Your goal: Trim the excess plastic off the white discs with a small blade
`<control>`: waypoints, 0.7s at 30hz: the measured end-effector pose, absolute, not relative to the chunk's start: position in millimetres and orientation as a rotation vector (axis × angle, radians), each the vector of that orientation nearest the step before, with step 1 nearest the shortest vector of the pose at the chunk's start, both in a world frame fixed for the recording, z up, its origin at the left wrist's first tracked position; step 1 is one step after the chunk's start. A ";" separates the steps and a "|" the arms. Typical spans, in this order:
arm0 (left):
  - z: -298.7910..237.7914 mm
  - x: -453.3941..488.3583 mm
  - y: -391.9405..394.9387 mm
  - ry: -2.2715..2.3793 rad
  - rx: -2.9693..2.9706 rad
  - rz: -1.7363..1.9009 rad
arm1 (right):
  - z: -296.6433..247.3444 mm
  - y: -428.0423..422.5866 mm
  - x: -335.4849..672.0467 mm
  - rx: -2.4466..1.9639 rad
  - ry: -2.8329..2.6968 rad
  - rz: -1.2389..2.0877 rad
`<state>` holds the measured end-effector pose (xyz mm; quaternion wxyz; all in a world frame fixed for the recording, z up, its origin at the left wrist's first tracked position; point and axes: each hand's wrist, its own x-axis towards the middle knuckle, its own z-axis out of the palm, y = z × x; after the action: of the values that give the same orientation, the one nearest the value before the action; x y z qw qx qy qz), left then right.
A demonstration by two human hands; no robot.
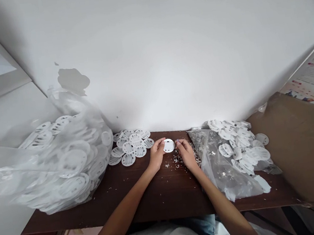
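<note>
My left hand is closed on the edge of a round white plastic disc with small slots, held up over the dark brown table. Just right of the disc, my right hand is pinched, fingertips together close to the disc's edge. A tiny piece seems to be between those fingers, too small to name. Below and beside the right hand lies a scatter of small metal bits. A pile of similar slotted white discs lies left of my left hand, against the wall.
A large clear plastic bag full of white discs stands at the left. To the right, another pile of white discs rests on and beside a clear bag. A brown cardboard panel stands at far right; a white wall rises behind.
</note>
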<state>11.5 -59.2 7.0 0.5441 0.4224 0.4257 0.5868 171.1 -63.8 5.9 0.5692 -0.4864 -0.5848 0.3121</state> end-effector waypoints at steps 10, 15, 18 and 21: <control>12.3 12.8 -60.8 0.696 0.695 1.290 | 9.5 -66.8 164.4 -1.119 -1.408 0.853; 14.2 15.6 -62.1 0.733 0.716 1.322 | 10.2 -68.2 167.5 -1.175 -1.499 0.688; 14.5 13.3 -60.2 0.774 0.703 1.344 | 11.8 -71.6 170.8 -1.192 -1.645 0.506; 16.2 9.9 -59.1 0.802 0.727 1.336 | 12.3 -75.0 172.7 -1.215 -1.796 0.369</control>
<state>9.9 -59.1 16.2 0.6525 0.3205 0.3533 0.5888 172.7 -75.0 12.3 0.4537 -0.4922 -0.7277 0.1497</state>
